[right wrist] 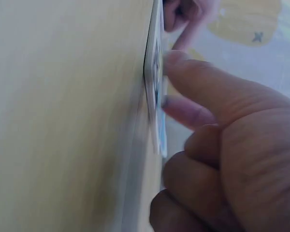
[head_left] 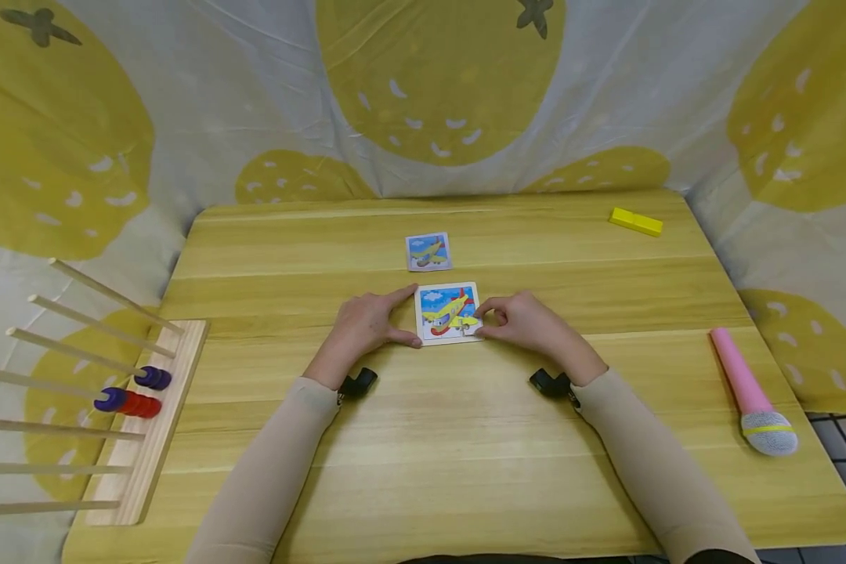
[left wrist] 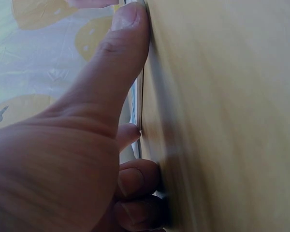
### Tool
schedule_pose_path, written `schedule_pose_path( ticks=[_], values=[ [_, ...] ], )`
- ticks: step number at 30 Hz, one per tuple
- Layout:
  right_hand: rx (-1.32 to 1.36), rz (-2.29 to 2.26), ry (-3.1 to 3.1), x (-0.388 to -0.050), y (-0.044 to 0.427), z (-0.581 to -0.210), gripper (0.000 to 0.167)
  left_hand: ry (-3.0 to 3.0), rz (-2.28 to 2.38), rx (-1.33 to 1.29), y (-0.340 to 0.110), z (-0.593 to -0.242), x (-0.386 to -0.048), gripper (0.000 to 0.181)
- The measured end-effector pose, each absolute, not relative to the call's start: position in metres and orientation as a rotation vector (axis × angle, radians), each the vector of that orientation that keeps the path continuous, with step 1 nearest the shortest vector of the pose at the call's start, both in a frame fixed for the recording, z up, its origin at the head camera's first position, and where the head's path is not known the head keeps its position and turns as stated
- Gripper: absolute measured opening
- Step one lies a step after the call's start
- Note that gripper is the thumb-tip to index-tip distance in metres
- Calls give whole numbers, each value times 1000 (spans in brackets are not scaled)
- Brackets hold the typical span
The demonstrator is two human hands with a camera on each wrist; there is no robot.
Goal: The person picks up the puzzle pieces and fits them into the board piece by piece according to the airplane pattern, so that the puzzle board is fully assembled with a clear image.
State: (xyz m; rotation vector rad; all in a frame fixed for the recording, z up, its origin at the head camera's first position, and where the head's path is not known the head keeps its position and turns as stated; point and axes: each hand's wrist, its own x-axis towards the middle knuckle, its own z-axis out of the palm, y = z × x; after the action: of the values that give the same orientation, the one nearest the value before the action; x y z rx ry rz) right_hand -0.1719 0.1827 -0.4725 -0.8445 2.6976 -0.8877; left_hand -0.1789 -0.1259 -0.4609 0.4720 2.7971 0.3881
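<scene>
A small square jigsaw puzzle board (head_left: 428, 340) with a yellow-and-red airplane on blue lies mid-table. At its lower right a puzzle piece (head_left: 468, 323) sits slightly askew, pinched between the thumb and forefinger of my right hand (head_left: 529, 323); the right wrist view shows those fingertips close over the board (right wrist: 153, 111), its other fingers curled. My left hand (head_left: 366, 323) rests at the board's left edge, forefinger at the upper corner and thumb at the lower one. Seen from the left wrist, the thumb (left wrist: 113, 63) lies straight along the edge.
Behind the board lies a small airplane picture card (head_left: 428, 252). A yellow block (head_left: 636, 222) is at the far right, a pink toy microphone (head_left: 743, 380) at the near right. On the left, a wooden peg rack (head_left: 172, 423) carries red rings (head_left: 141, 405) and purple rings (head_left: 153, 377).
</scene>
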Motion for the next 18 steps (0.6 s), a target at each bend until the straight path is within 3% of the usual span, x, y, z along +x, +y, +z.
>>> schedule_pose_path(
  ticks=[18],
  values=[
    [-819, -850, 2722, -170, 167, -471, 28, 2787, 392, 448, -126, -461, -180, 109]
  ],
)
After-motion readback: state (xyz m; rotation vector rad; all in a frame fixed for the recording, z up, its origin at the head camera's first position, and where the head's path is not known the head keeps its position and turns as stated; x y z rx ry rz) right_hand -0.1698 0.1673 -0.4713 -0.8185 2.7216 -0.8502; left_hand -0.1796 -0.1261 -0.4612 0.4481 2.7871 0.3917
